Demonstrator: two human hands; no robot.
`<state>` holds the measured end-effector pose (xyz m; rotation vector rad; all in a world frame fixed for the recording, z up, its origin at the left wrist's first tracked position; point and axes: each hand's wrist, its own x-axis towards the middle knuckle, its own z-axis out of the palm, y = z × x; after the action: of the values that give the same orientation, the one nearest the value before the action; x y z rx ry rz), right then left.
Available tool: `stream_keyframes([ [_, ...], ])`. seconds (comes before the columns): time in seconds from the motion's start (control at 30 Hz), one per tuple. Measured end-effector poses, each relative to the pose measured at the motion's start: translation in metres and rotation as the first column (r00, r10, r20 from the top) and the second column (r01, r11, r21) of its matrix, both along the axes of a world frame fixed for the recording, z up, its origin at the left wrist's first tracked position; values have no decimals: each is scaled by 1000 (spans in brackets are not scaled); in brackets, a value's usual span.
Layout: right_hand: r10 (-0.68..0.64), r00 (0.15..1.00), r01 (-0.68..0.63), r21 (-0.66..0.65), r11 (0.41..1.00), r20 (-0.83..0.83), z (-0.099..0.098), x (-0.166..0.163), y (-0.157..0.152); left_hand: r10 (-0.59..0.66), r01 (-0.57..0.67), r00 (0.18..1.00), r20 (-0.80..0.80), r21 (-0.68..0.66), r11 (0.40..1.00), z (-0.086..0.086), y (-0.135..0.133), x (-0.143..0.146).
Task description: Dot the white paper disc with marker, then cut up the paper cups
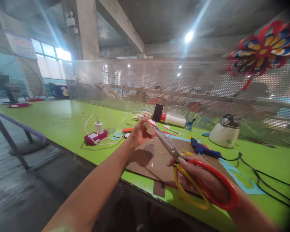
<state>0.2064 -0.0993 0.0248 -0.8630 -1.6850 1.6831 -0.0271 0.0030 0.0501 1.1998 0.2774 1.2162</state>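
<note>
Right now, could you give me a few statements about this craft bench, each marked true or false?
1. The right hand holds steel scissors with one red and one yellow handle. True.
2. The left hand is empty. False: it pinches a small round tan cut-out at the blade tips.
3. The long tabletop is red. False: it is green.
4. The blue plastic glue gun lies on the tabletop, in neither hand. True.

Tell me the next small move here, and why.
Probably squeeze the scissors for a short snip: their tips sit at the edge of the beige piece pinched in the left hand, and the right hand already grips the handles.
</note>
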Motion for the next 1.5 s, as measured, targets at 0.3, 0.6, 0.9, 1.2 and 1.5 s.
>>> stream_keyframes([
  [0.3, -40, 999, 40, -29, 999, 0, 1, -3, 1, -59, 59, 998, 3, 26, 998, -1, 0, 0],
  [0.6, -117, 983, 90, 178, 980, 142, 7, -8, -3, -17, 17, 1000, 3, 4, 1000, 0, -1, 1],
  [0.9, -131, 966, 64, 285, 957, 222, 2, -5, -2, -1, 1, 1000, 19, 2, 1000, -3, 2, 1],
  [1.2, -140, 965, 72, 289, 955, 223, 3, -7, -1, -5, 5, 1000, 1, -5, 1000, -3, 0, 2],
  [1.5, -122, 969, 55, 296, 954, 213, 5, -9, -4, -2, 2, 1000, -9, -17, 1000, -4, 0, 3],
])
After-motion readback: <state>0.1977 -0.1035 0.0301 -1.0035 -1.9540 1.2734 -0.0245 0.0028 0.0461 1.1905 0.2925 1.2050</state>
